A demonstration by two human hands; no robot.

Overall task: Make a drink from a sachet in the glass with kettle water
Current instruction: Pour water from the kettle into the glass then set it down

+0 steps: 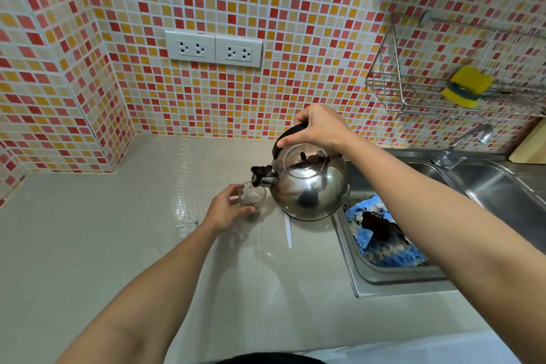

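Observation:
A small clear glass stands on the pale counter with dark powder or liquid at its bottom. My left hand wraps around the glass from the left. My right hand grips the black handle of a shiny steel kettle. The kettle is tilted left, its spout over the rim of the glass, and a thin stream of water falls into the glass. A thin white strip, perhaps sachet paper, lies on the counter just right of the glass.
A steel sink with a tap lies to the right. A blue cloth sits on the draining part. A wire rack with a yellow sponge hangs on the mosaic wall. Two double sockets sit above the counter.

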